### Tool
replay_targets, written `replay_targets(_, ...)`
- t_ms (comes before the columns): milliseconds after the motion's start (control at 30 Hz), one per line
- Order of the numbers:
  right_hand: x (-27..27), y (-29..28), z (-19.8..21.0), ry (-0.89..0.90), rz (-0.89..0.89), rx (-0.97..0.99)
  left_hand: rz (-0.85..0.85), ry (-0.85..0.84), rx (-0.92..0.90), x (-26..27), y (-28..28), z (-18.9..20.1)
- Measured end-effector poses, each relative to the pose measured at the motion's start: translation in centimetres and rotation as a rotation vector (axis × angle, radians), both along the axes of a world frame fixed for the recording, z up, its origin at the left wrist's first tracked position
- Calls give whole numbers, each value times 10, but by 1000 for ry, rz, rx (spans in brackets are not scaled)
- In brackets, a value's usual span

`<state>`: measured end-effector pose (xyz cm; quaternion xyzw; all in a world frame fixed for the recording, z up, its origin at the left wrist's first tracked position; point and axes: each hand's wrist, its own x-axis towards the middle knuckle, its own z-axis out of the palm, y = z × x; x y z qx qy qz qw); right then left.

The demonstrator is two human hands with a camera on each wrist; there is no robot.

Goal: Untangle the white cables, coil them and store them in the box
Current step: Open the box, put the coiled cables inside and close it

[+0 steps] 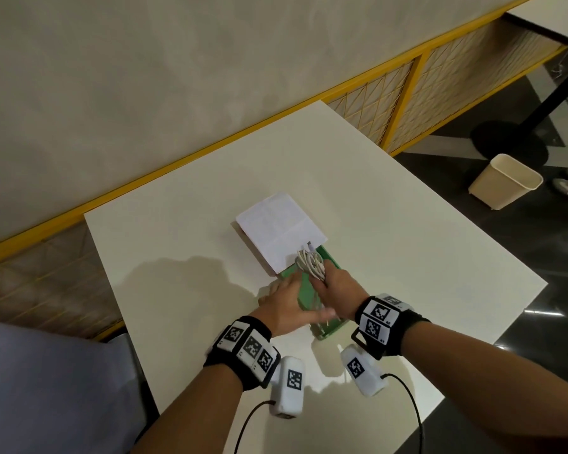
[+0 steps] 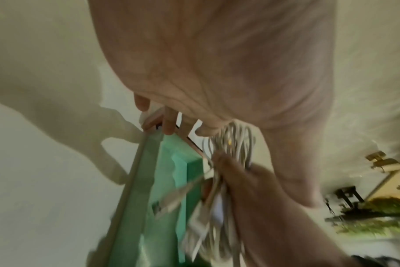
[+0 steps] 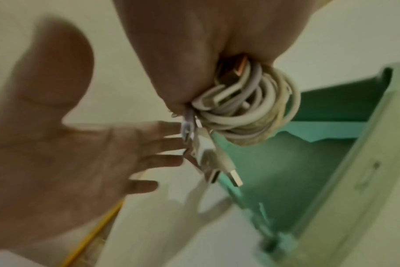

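Over the box, right hand gripping coiled cables — left hand flat beside.

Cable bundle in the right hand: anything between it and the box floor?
No. In the right wrist view the coiled cables, gripped by the right hand, hang over the green box; only their dangling plugs occupy the gap.

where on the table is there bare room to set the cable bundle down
Bare white table lies right of the green box, and left of the white paper. It is crowded at the box, where both hands meet: left hand, right hand gripping coiled white cables.
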<state>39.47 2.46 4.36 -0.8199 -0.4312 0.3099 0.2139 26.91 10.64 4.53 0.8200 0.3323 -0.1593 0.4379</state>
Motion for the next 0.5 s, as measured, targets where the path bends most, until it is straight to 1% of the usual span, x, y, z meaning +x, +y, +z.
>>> replay_targets(67, 5, 0, -7, -132, 36, -131, 97, -11, 17, -9, 11, 2)
replay_targets(133, 7, -1, -12, -292, 141, -276, 184, -56, 180, -16, 24, 0)
replay_targets(167, 6, 0, -15, -342, 188, -330, 192, -70, 269, -18, 30, -2)
replay_targets(233, 3, 1, -20, -388, 236, -401, 143, -77, 369, -19, 37, -11)
replay_targets(333, 0, 7, -28, -422, 244, -437, 8, -66, 425, -18, 39, -24)
replay_targets(367, -2, 8, -29, -426, 245, -443, -12, -64, 440, -18, 39, -27)
replay_targets(433, -4, 11, -31, -428, 236, -446, 6, -80, 463, -16, 37, -33)
replay_targets(500, -6, 15, -31, -421, 217, -462, 69, -94, 461, -13, 36, -37)
